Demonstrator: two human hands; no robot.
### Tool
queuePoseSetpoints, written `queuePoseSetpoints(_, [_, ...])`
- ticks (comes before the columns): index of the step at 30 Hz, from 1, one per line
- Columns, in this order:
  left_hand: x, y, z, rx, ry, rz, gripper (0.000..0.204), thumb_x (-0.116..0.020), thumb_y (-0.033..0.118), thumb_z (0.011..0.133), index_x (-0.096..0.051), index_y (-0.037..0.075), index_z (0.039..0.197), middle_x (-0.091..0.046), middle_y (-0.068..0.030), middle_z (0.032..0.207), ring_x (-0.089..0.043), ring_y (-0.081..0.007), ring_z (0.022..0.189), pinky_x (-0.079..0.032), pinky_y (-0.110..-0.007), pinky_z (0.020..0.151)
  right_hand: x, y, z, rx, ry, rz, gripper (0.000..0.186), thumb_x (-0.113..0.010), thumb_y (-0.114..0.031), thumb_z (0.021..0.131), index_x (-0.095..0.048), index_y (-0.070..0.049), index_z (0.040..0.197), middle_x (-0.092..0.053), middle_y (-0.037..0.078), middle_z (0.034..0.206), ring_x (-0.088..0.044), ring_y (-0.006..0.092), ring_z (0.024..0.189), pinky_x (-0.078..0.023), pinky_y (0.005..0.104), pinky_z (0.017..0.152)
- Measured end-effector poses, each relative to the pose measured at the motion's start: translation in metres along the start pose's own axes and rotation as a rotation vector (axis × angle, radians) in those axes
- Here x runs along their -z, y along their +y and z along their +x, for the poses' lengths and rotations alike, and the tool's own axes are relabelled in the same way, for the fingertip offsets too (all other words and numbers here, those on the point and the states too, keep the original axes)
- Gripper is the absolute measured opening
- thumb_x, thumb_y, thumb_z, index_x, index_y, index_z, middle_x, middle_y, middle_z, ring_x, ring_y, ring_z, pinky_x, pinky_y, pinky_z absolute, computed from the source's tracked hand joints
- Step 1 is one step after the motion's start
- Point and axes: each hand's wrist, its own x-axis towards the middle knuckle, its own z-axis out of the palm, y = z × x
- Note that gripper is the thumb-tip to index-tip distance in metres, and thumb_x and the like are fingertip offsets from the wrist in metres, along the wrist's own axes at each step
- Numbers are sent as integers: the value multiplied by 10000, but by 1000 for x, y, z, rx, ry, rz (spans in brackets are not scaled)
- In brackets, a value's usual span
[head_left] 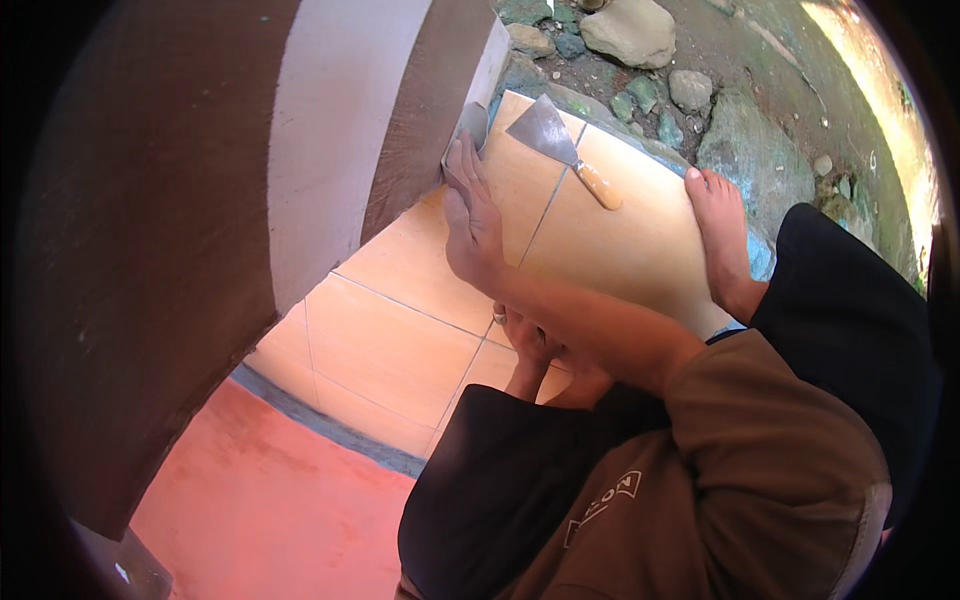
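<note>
The grey sheet (473, 122) grasped in the right hand (472, 222) is probably light, bendy; hold it flat. Left hand (528, 340): cannot tell.

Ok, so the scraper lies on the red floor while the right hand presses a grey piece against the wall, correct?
The surface is wrong: the head view shows the scraper lying on the tan tiles. The right hand does press a grey piece against the wall.

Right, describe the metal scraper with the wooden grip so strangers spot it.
Start at the brown and white painted wall, then go right onto the peach floor tiles. Near their far edge, left of the bare foot, lies the scraper. Unlike the rough grey stones beyond, its metal blade is flat and triangular.
</note>
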Motion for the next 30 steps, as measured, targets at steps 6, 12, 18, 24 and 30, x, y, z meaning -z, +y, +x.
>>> queuePoseSetpoints(6, [6,25,27,5,110,21,328,-486,83,762,-728,21,975,-633,-165,1124,-522,-312,992,-414,-433,902,20,8,130,-110,122,50,513,-333,-268,1067,-439,44,1460,-410,226,1551,-352,336,1465,-247,343,1190])
queuePoseSetpoints(12, [-6,23,26,-25,111,-58,328,-492,68,765,-732,10,981,-638,-161,1150,-525,-319,1028,-434,-423,897,16,1,68,-45,113,31,500,-384,-154,1043,-377,90,1480,-343,277,1571,-271,379,1500,-158,420,1235])
queuePoseSetpoints(18, [-9,5,2,56,56,-2,319,-505,59,762,-729,-4,981,-635,-168,1168,-517,-318,1043,-433,-421,899,-2,-13,19,-65,26,52,510,-377,-152,1046,-356,90,1494,-306,281,1588,-243,393,1508,-133,462,1235])
queuePoseSetpoints(24, [-5,30,27,3,87,-5,310,-493,32,762,-727,6,964,-617,-158,1153,-506,-310,1061,-425,-418,909,37,-11,131,-360,139,92,572,-300,-265,1065,-299,59,1536,-327,201,1609,-291,297,1497,-199,330,1207])
queuePoseSetpoints(30, [-26,-11,-12,772,91,-746,304,-523,97,758,-738,47,968,-635,-132,1150,-530,-298,1017,-416,-416,897,-19,-25,1,-222,96,138,509,-378,-183,1066,-353,75,1503,-332,231,1594,-234,358,1516,-136,428,1238])
